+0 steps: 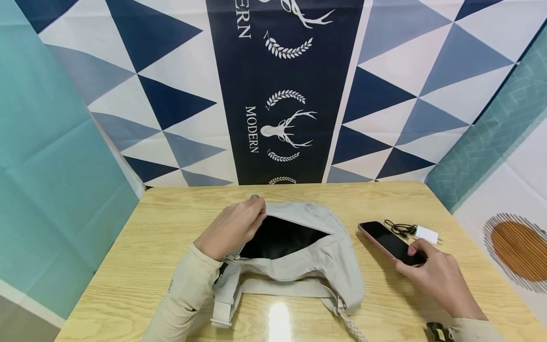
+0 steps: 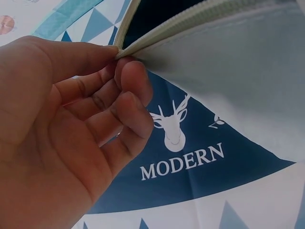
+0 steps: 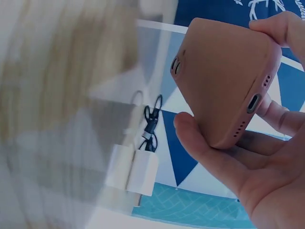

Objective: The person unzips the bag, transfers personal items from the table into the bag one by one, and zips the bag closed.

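2 hands engaged: bag (image 1: 307,256) mouth is pinched open by left hand (image 1: 232,228); phone (image 1: 391,242) is gripped by right hand (image 1: 440,278), still outside. Charger (image 1: 426,233) and cable (image 1: 399,228) remain untouched on table (image 1: 149,247).

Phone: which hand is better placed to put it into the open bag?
Right. The right hand already grips the phone at its near end, beside the bag. The left hand is busy pinching the zipper edge, holding the bag's mouth open, so it should probably stay there.
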`<state>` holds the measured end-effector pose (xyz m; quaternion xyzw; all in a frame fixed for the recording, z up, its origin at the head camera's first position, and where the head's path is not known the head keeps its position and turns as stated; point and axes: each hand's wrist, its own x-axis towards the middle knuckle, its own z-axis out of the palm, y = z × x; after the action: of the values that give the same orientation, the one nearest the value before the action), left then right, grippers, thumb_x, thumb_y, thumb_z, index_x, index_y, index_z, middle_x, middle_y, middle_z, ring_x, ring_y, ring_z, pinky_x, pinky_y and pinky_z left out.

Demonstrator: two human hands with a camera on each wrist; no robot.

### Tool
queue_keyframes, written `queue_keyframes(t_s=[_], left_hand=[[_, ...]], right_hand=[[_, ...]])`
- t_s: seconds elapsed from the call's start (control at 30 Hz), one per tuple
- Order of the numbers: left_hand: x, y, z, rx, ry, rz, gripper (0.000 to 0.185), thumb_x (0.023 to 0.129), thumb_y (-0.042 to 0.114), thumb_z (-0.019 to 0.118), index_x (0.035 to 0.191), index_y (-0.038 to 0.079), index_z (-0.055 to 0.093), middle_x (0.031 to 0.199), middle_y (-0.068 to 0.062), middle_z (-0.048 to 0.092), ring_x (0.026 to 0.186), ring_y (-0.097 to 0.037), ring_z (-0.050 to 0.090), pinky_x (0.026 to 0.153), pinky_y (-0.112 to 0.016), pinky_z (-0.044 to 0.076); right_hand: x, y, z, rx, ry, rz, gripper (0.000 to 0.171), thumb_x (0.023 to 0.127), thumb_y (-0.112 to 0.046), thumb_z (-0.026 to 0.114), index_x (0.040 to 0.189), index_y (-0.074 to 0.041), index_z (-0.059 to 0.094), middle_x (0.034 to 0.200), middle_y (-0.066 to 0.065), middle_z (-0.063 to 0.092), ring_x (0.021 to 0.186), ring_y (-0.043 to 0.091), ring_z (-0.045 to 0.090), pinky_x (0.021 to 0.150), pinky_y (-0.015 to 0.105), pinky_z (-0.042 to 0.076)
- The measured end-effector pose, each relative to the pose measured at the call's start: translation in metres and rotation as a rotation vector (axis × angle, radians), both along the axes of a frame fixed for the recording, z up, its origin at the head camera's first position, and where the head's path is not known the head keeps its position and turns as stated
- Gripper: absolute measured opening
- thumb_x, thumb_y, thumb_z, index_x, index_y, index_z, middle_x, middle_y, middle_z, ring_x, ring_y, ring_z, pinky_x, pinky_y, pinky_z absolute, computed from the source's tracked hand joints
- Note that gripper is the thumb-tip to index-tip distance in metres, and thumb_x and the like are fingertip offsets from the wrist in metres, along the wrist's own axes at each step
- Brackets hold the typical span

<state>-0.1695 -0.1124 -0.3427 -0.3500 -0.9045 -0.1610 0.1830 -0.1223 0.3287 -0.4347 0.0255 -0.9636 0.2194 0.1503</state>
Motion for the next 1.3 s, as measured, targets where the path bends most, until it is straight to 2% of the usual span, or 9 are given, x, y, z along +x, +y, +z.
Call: queue_keyframes(t_s=[0.2,0.43,0.53,0.57,0.67,0.83,1.0,1.13,1.3], left_hand=[[-0.001,-0.002,0.0,0.001,-0.01,-0.005,0.01,0.1,0.008,0.059,0.09,0.011,0.057,0.077,0.004,0.049,0.057,-0.006,0.045,0.052,-0.021,0.04],[0.0,-0.002,-0.003,0.022,-0.014,-0.011,0.011,0.1,0.007,0.059,0.09,0.012,0.057,0.076,0.005,0.048,0.058,-0.005,0.045,0.053,-0.021,0.041],[0.001,-0.003,-0.003,0.018,-0.012,-0.009,0.01,0.1,0.008,0.059,0.091,0.012,0.057,0.077,0.005,0.049,0.059,-0.005,0.045,0.053,-0.021,0.042],[0.001,-0.003,-0.003,0.017,-0.013,-0.008,0.01,0.1,0.008,0.059,0.091,0.012,0.057,0.078,0.005,0.049,0.059,-0.005,0.045,0.054,-0.021,0.041],[0.001,-0.004,-0.003,0.014,-0.016,-0.008,0.009,0.1,0.008,0.059,0.092,0.012,0.058,0.079,0.005,0.05,0.059,-0.005,0.046,0.053,-0.021,0.041],[0.002,-0.005,-0.001,0.011,-0.018,-0.003,0.009,0.1,0.008,0.059,0.092,0.011,0.058,0.08,0.004,0.051,0.059,-0.006,0.046,0.054,-0.022,0.041],[0.001,-0.005,-0.002,0.007,-0.017,-0.008,0.008,0.101,0.008,0.058,0.093,0.011,0.058,0.08,0.003,0.05,0.059,-0.007,0.046,0.054,-0.022,0.041],[0.0,-0.003,-0.001,0.003,-0.009,-0.012,0.009,0.101,0.008,0.057,0.092,0.011,0.057,0.079,0.003,0.05,0.059,-0.007,0.046,0.054,-0.022,0.041],[0.0,-0.002,0.0,-0.009,0.011,-0.009,0.012,0.1,0.008,0.058,0.089,0.011,0.056,0.077,0.002,0.049,0.057,-0.007,0.046,0.053,-0.022,0.041]], right_hand=[[0.007,-0.003,0.008,-0.03,0.087,-0.003,0.041,0.069,-0.025,0.087,0.09,-0.015,0.054,0.086,0.003,0.065,0.064,0.009,0.051,0.056,0.026,0.036],[0.024,-0.013,0.024,-0.131,0.192,0.031,0.048,0.063,-0.015,0.092,0.092,-0.013,0.053,0.094,0.017,0.071,0.079,-0.023,0.045,0.062,0.004,0.037],[0.034,-0.019,0.03,-0.168,0.241,0.044,0.049,0.061,-0.011,0.092,0.091,-0.013,0.053,0.098,0.005,0.072,0.086,-0.03,0.043,0.067,0.002,0.038],[0.037,-0.022,0.031,-0.178,0.252,0.046,0.05,0.06,-0.01,0.093,0.091,-0.014,0.053,0.1,-0.001,0.071,0.087,-0.031,0.044,0.067,0.002,0.038],[0.046,-0.032,0.034,-0.185,0.281,0.06,0.051,0.058,-0.008,0.093,0.09,-0.013,0.054,0.101,0.0,0.072,0.085,-0.03,0.046,0.067,0.001,0.039],[0.059,-0.054,0.039,-0.173,0.28,0.126,0.053,0.059,-0.009,0.095,0.09,-0.012,0.052,0.109,0.018,0.07,0.088,-0.025,0.047,0.071,-0.001,0.039],[0.068,-0.075,0.045,-0.151,0.33,0.247,0.058,0.053,-0.008,0.096,0.09,-0.017,0.051,0.112,0.006,0.07,0.092,-0.019,0.053,0.075,0.001,0.042],[0.068,-0.089,0.047,-0.091,0.339,0.339,0.06,0.053,-0.014,0.097,0.091,-0.021,0.051,0.106,-0.002,0.069,0.083,-0.01,0.057,0.064,0.005,0.039],[0.06,-0.107,0.044,-0.052,0.297,0.428,0.055,0.059,-0.019,0.095,0.096,-0.019,0.054,0.094,-0.006,0.063,0.066,-0.005,0.044,0.052,0.01,0.028]])
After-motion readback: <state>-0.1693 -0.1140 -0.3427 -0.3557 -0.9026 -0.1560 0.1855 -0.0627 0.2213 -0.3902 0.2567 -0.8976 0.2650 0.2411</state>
